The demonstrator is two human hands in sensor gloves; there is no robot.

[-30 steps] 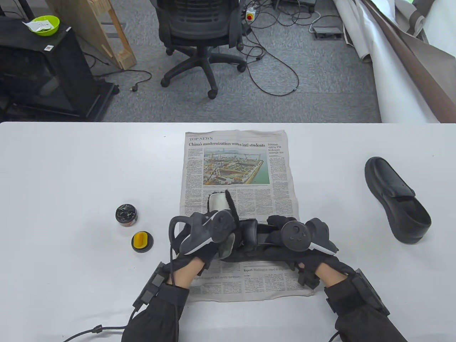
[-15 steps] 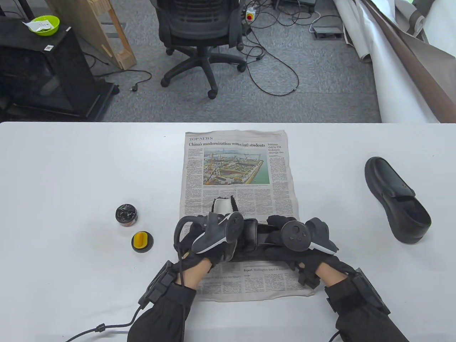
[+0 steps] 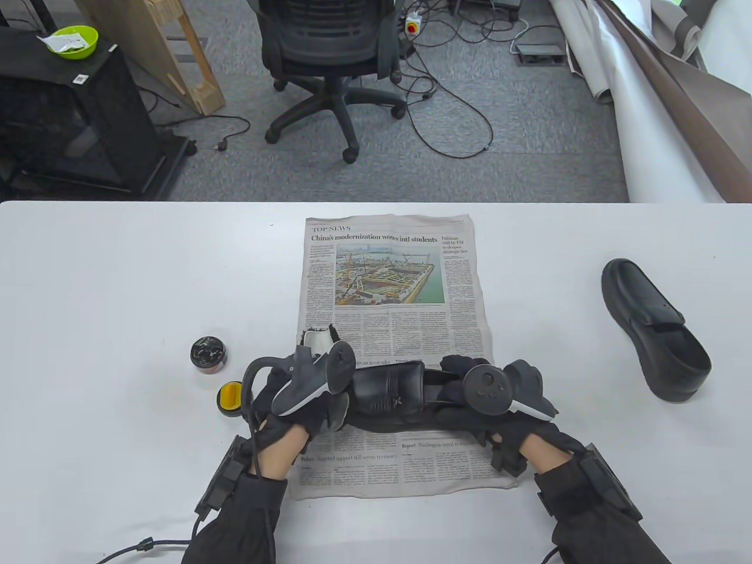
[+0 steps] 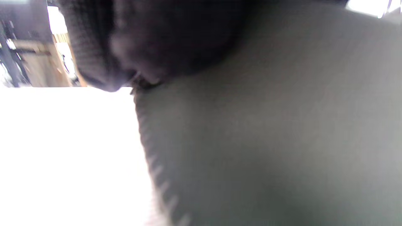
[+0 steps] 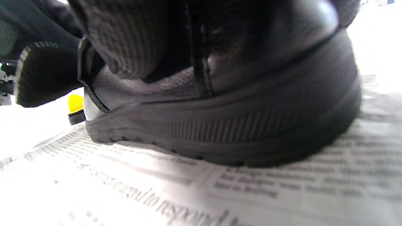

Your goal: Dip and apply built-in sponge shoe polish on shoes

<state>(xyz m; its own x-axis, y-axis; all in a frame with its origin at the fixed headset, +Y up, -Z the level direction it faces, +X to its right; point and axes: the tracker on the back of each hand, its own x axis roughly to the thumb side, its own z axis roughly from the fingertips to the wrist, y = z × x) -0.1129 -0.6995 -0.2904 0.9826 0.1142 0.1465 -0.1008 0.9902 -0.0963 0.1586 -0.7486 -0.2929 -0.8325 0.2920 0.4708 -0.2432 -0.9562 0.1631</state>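
The right hand (image 3: 499, 405) in its black sensor glove grips the heel end of the black leather shoe (image 3: 390, 393), with the fingers curled over the collar; the right wrist view shows the gloved fingers (image 5: 125, 40) wrapped over the back edge of this shoe. The shoe lies across the near part of the sheet of newspaper (image 3: 393, 282), its toe pointing to the left and its ribbed sole flat on the print. The left hand (image 3: 299, 399) is at the toe end of the shoe and holds a white and black sponge applicator (image 3: 319, 339), which sticks out on the far side of the hand. How the left fingers close around it I cannot tell exactly, because the tracker hides them and the left wrist view is blurred.

Just to the left of the left hand, on the white table (image 3: 117, 294), sits the round black lid with a yellow centre (image 3: 231, 398). A little farther and more left stands the small open tin of black polish (image 3: 208, 353). Well apart, on the right side of the table, a second black leather shoe (image 3: 655, 329) lies alone.
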